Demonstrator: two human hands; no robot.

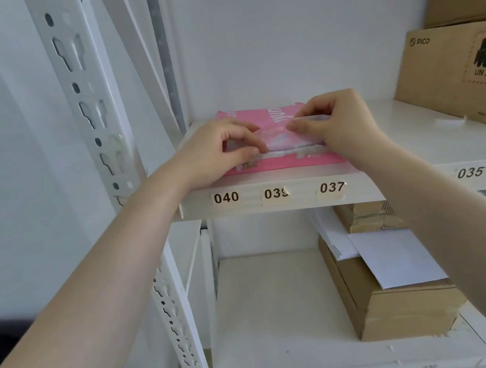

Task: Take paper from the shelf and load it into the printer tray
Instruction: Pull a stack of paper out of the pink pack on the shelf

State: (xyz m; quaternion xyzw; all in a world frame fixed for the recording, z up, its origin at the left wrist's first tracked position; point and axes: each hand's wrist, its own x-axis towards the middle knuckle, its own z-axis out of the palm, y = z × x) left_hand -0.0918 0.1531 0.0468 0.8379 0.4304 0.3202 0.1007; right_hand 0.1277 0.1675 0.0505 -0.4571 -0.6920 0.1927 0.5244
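Both hands pinching torn pink paper ream point(267, 166) wrapper, shelf point(420, 154)

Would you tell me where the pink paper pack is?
The pink paper pack lies on the shelf above labels 040 to 037, between both hands, left of the PICO box.

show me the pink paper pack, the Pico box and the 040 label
pink paper pack point(287, 163): head view, front pink edge.
Pico box point(439, 72): head view, its left face.
040 label point(226, 198): head view, on the digits.
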